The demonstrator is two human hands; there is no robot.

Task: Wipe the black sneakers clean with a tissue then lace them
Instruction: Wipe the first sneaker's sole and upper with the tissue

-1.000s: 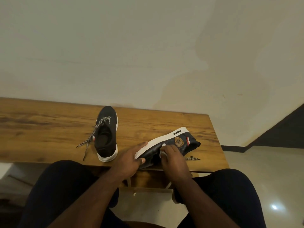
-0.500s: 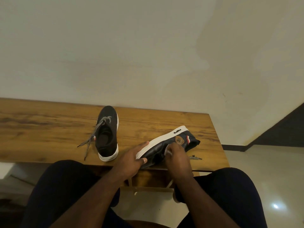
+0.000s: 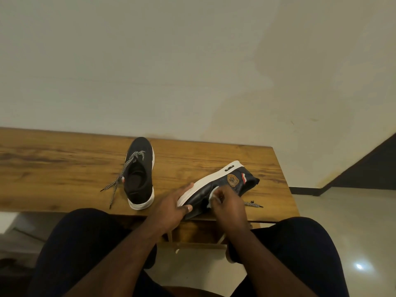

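So this was mid-wipe on the second sneaker [image 3: 216, 186], the one tipped on its side near the front right corner of the surface [image 3: 64, 163], white sole facing away from me. My left hand [image 3: 171, 207] gripped its toe end, thumb on the black upper and the other fingers wrapped over the sole to keep it from sliding. My right hand [image 3: 228, 202] had its fingers bunched tight around the tissue [image 3: 212, 195], pinching it against the side panel just short of the orange badge [image 3: 233, 180]. Only a bit of white peeked out past my knuckles.

The other sneaker [image 3: 139, 179] sat upright toward the middle of the surface, partly laced, its speckled lace [image 3: 120, 179] trailing off to the left. A loose lace [image 3: 252, 204] lay by the front edge, just right of my right hand.

Next up, I figured: work the tissue along toward the heel and badge, flip it for the other side, then grab that loose lace.
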